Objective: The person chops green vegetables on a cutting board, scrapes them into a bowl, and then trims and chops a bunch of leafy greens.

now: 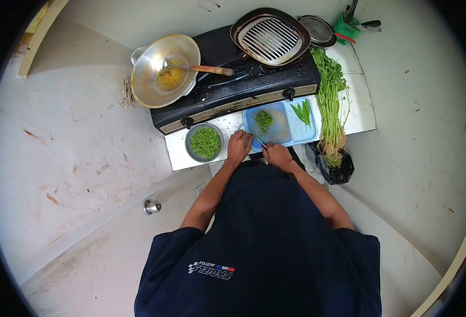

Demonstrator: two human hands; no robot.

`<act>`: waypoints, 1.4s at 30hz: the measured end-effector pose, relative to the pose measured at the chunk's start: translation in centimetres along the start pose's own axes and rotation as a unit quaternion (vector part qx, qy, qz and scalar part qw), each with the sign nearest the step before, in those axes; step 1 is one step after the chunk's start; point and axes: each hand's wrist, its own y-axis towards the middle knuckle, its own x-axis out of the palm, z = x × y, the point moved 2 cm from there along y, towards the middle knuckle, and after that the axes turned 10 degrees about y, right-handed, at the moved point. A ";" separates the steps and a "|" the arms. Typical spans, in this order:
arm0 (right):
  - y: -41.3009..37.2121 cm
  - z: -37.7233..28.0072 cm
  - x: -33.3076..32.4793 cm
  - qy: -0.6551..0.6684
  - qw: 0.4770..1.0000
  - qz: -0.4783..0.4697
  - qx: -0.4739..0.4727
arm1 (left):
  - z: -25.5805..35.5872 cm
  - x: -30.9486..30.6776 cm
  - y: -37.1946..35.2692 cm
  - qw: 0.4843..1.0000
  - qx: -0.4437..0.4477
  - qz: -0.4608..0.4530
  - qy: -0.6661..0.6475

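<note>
My right hand (278,155) is closed round the handle of a knife (257,139), whose blade points up and left over the near left part of a blue cutting board (280,138). At the board's near left corner, my left hand (239,146) has its fingers bent together close to the blade; what they hold is too small to make out. Chopped greens (263,121) lie in a small heap on the board. Several green leaves (302,112) rest on its right part. Left of my left hand stands a grey bowl (189,150) full of chopped green pieces (206,142).
Behind the board is a black stove (227,100) bearing a wok (140,79) with a wooden-handled ladle (211,69) and a grill pan (238,33). Long-stemmed greens (329,100) lie at the right, roots over a black bag (341,173). A lidded pan (317,30) and green basket (344,29) stand beyond.
</note>
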 end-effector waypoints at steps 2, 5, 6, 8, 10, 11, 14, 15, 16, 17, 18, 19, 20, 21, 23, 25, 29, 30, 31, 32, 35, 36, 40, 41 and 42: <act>0.0 0.5 0.5 0.001 0.998 0.043 -0.036 | -0.1 -0.1 -0.1 1.000 0.007 -0.010 -0.005; -0.3 0.9 0.4 -0.002 0.999 0.030 -0.032 | -0.6 0.3 -0.5 0.999 0.014 -0.005 -0.029; -0.4 1.0 0.3 -0.008 0.999 0.033 -0.022 | -0.6 0.1 -0.4 0.999 0.016 -0.010 -0.028; -0.7 1.2 0.1 -0.021 0.999 0.038 -0.003 | -0.4 -0.3 -0.5 0.999 0.020 -0.019 -0.028; -0.8 1.2 -0.4 -0.009 0.999 0.033 0.014 | -0.2 -0.7 -0.6 0.999 0.032 -0.010 -0.027; -0.9 1.2 -0.6 -0.003 0.999 0.030 0.023 | -0.1 -1.0 -0.8 0.999 0.038 -0.006 -0.027; -0.8 1.7 -0.1 0.003 1.000 0.029 0.005 | 0.5 -1.5 -1.3 0.999 0.039 -0.020 -0.021; -0.8 1.8 0.0 0.006 1.000 0.026 0.002 | 0.5 -1.5 -1.4 0.999 0.033 -0.036 -0.022; -0.9 1.9 0.1 0.008 1.000 0.023 -0.001 | 0.5 -1.3 -1.5 0.998 0.028 -0.053 -0.024; -0.9 1.9 0.2 0.011 1.000 0.020 -0.004 | 0.5 -1.2 -1.6 0.997 0.023 -0.069 -0.026; -0.9 1.6 -0.1 0.013 1.000 0.002 0.014 | 0.5 -1.1 -1.6 0.997 0.027 -0.066 -0.020; -0.9 1.3 -0.5 0.016 0.999 -0.016 0.033 | 0.6 -1.0 -1.6 0.997 0.031 -0.063 -0.014; -0.9 1.0 -0.9 0.018 0.998 -0.034 0.051 | 0.6 -0.9 -1.6 0.998 0.034 -0.059 -0.009; -0.9 1.0 -0.9 0.019 0.998 -0.032 0.050 | 0.6 -0.9 -1.6 0.998 0.034 -0.060 -0.010; -1.0 0.9 -0.9 0.022 0.998 -0.028 0.050 | 0.5 -0.8 -1.7 0.997 0.035 -0.063 -0.012; -1.0 0.4 -1.3 0.017 0.997 -0.037 0.058 | 0.5 -0.7 -1.7 0.997 0.034 -0.067 -0.010; -1.0 0.3 -1.3 0.009 0.998 -0.036 0.057 | 0.6 -1.1 -1.6 0.996 0.037 -0.076 -0.006; -0.9 0.2 -1.2 0.005 0.998 -0.036 0.058 | 0.5 -1.0 -1.6 0.996 0.039 -0.079 -0.004; -0.9 0.2 -1.1 0.001 0.998 -0.036 0.061 | 0.4 -1.0 -1.7 0.996 0.042 -0.083 -0.002; -0.9 0.2 -1.0 -0.003 0.997 -0.036 0.063 | 0.2 -0.9 -1.7 0.995 0.045 -0.087 0.000; -0.4 1.0 0.3 -0.004 1.000 0.008 0.008 | 0.1 -0.9 -1.7 0.994 0.058 -0.092 0.018; -0.2 1.0 0.4 -0.006 1.000 0.007 0.005 | 0.1 -0.9 -1.7 0.994 0.062 -0.091 0.023; 0.0 0.8 0.2 -0.007 1.000 0.006 0.013 | 0.0 -1.0 -1.7 0.992 0.078 -0.087 0.044; -0.1 0.7 0.0 -0.007 1.000 0.006 0.021 | 0.0 -1.0 -1.7 0.992 0.083 -0.087 0.049; -0.3 0.8 -0.1 -0.004 1.000 0.012 0.020 | 0.0 -1.0 -1.6 0.991 0.086 -0.085 0.054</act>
